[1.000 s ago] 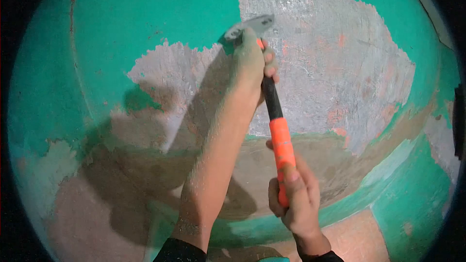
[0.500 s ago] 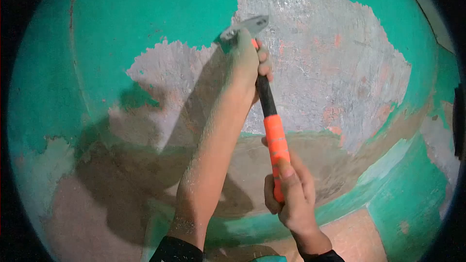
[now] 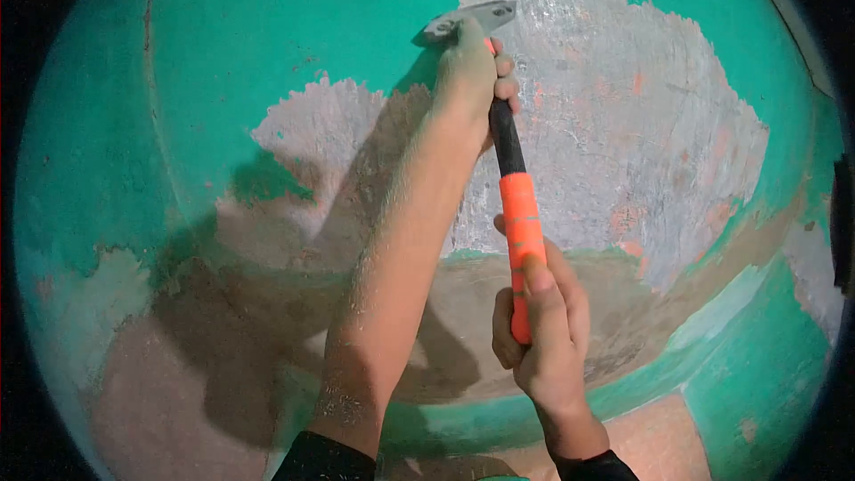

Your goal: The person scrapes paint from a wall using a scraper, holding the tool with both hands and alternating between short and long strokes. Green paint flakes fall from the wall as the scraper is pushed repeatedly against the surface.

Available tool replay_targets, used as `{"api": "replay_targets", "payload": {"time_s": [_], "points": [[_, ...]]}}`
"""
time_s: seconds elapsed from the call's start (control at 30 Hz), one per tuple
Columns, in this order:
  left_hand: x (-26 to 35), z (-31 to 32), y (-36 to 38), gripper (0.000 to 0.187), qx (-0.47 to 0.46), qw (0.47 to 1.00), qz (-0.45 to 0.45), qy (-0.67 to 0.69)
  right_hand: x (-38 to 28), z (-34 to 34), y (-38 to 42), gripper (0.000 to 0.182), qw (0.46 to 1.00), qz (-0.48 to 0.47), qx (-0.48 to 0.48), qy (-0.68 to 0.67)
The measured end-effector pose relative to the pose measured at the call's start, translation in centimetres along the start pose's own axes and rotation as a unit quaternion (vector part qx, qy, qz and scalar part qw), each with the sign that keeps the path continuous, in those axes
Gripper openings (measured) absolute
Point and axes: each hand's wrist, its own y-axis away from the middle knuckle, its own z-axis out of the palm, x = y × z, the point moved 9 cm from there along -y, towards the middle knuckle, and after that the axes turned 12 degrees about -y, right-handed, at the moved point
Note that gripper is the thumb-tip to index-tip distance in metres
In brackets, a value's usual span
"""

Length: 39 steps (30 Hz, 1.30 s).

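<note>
Both hands grip a long-handled scraper point(image 3: 521, 205), which has a black shaft, an orange lower grip and a flat grey metal head. High on the shaft, just under the scraper head, my left hand point(image 3: 470, 71) is closed with its thumb up against the metal. My right hand point(image 3: 554, 325) wraps the orange grip near its bottom end, thumb along the front. The head lies close to or against the wall, where green paint point(image 3: 365, 9) meets a bare grey patch point(image 3: 606, 125); exact contact cannot be made out. Pale flecks cling to my left forearm.
A brown band point(image 3: 570, 303) of wall runs below the grey patch, with a green strip beneath it. A long crack point(image 3: 153, 62) descends the green wall at left. Shadows of my arms and body fall on the left side. A dark object point(image 3: 841, 223) stands at the right edge.
Both hands and the scraper have moved up along the wall, the head now higher on the green paint's edge. The view has shifted slightly, so the wall appears farther right.
</note>
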Motion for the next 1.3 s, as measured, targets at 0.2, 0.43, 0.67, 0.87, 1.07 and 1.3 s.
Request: {"api": "replay_targets", "payload": {"time_s": [0.2, 0.43, 0.67, 0.87, 1.07, 1.3], "points": [[-2.2, -0.1, 2.0, 0.039, -0.008, 0.999, -0.035, 0.017, 0.7, -1.5, 2.4, 0.056, 0.998, 0.012, 0.041, 0.044], [-0.9, 0.6, 1.7, 0.033, 0.006, 0.998, -0.032, 0.048, -1.1, -0.8, 1.4, 0.06, 0.998, 0.003, 0.049, 0.05], [0.0, 1.0, 0.5, 0.035, -0.002, 0.998, -0.017, 0.061, -1.6, -0.7, 1.2, 0.065, 0.997, 0.002, 0.056, 0.046], [-0.6, 1.2, 1.7, 0.023, -0.016, 0.998, -0.04, 0.054, -1.2, 0.0, 1.6, 0.069, 0.999, 0.005, 0.037, 0.024], [-1.5, 1.0, 2.2, 0.026, -0.013, 0.997, -0.043, 0.066, -1.1, -0.8, 1.6, 0.055, 0.999, 0.023, 0.012, 0.022], [0.0, 1.1, 0.4, 0.028, -0.016, 0.999, -0.007, 0.051, -2.0, 0.2, 1.1, 0.054, 1.0, 0.021, 0.019, 0.003]]}}
